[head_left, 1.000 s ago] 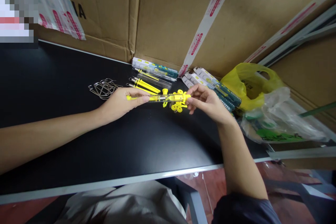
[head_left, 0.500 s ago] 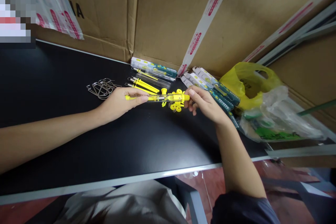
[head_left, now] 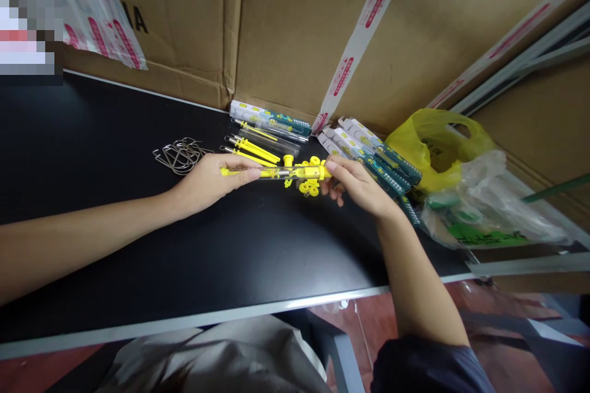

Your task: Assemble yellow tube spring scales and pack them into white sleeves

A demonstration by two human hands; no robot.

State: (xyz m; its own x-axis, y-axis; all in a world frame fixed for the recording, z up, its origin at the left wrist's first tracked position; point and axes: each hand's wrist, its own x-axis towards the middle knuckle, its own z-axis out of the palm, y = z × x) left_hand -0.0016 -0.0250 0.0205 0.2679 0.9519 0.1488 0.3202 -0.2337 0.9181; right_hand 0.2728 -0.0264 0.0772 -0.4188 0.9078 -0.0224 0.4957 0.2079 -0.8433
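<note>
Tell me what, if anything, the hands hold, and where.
A clear tube with yellow parts: the left hand grips it near one end; the right hand pinches the yellow piece at the other.

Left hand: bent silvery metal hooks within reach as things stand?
Likely yes: the hooks lie close beside the left hand, nothing visible between, though its grip on the clear yellow-ended plastic tube would probably need loosening first.
</note>
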